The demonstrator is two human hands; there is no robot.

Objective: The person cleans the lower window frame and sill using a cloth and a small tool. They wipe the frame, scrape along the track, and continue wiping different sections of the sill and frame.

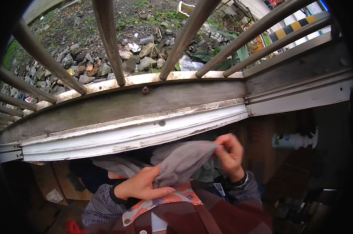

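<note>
A grey cloth [185,159] is held between my two hands, in front of my chest and just below the white window track [135,131]. My left hand [144,182] has its fingers closed around the lower left part of the cloth. With thumb and fingers, my right hand [230,155] pinches the cloth's upper right corner. More grey cloth [118,165] hangs behind my left hand, and whether it is the same piece cannot be told. Dark cuffs and checked sleeves cover both wrists.
Metal bars [106,41] rise from the outer ledge, with stones [147,63] and plants beyond. A bolt [145,90] sticks out of the grey sill. At the right a white spray bottle [293,141] lies near cardboard. Crumpled paper [54,196] is at the lower left.
</note>
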